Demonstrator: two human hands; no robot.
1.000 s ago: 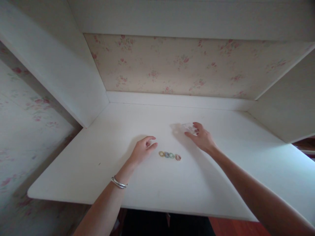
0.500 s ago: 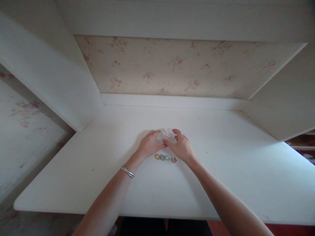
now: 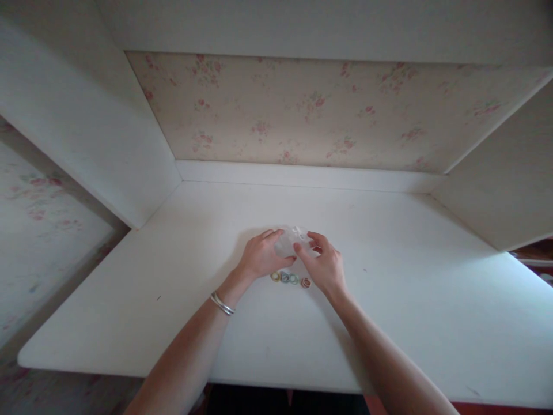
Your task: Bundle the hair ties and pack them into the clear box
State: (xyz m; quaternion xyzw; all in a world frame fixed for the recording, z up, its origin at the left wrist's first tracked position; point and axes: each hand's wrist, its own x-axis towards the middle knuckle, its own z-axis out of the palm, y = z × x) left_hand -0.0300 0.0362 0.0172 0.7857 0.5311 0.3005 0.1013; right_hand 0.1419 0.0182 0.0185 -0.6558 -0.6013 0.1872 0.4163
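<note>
A translucent, whitish plastic piece is between my two hands, above the white desktop; whether it is a bag or a small dish I cannot tell. My left hand grips its left side, thumb along the near edge. On the right side, the thumb and fingers of my right hand pinch it. Small whitish bits show near its top. Just below my hands, a short row of little rings lies on the desk: a yellow ring, bluish-grey rings, pale green rings and reddish-brown rings.
The white desktop has a rounded front left corner. White side panels and a low back strip bound it, with floral wallpaper behind. A small dark mark shows at the left.
My right hand has shifted slightly right, its thumb moving along the plastic piece. My left hand stays nearly in place, and the rings still lie in their row. The view has tilted slightly.
</note>
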